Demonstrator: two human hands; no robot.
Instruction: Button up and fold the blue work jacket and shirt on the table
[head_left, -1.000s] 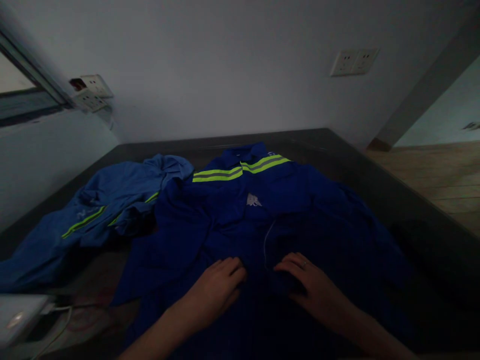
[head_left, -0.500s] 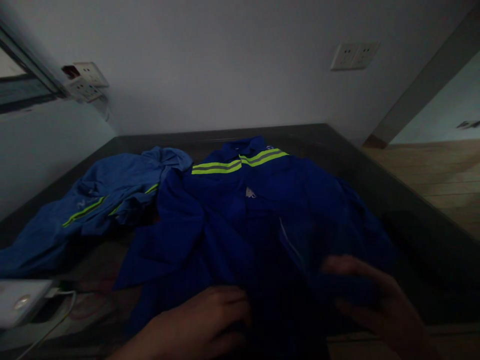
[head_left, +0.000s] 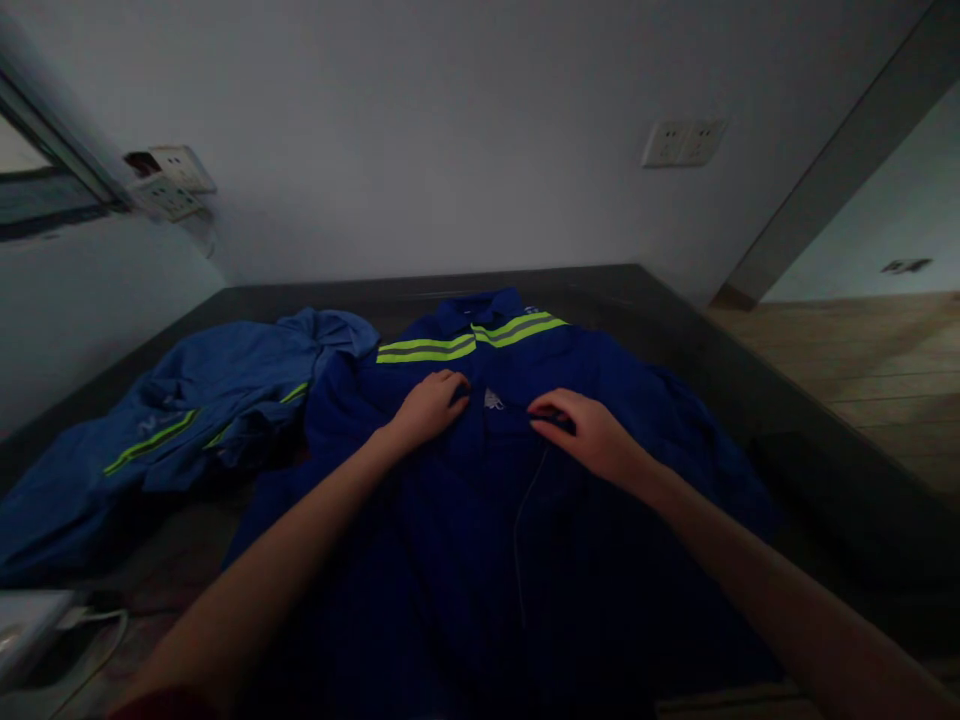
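Observation:
A dark blue work jacket with yellow-green reflective stripes lies front up, its collar toward the wall. My left hand is on the chest below the stripe, its fingers curled closed on the cloth left of the front opening. Opposite it, my right hand pinches the cloth on the other side, thumb and fingers together. A small pale patch shows between the hands. Below, a thin light edge line runs down the dark front. The lower part of the jacket is too dark to make out well.
On the left lies a lighter blue garment, crumpled, with similar stripes. A white device with a cable is at the lower left. A dark flat object lies on the right of the dark table. Wall sockets are behind.
Both hands have moved forward from the jacket's lower part up to its chest. The right-hand flap, lifted and folded before, now lies flatter across the front. The view has tilted slightly.

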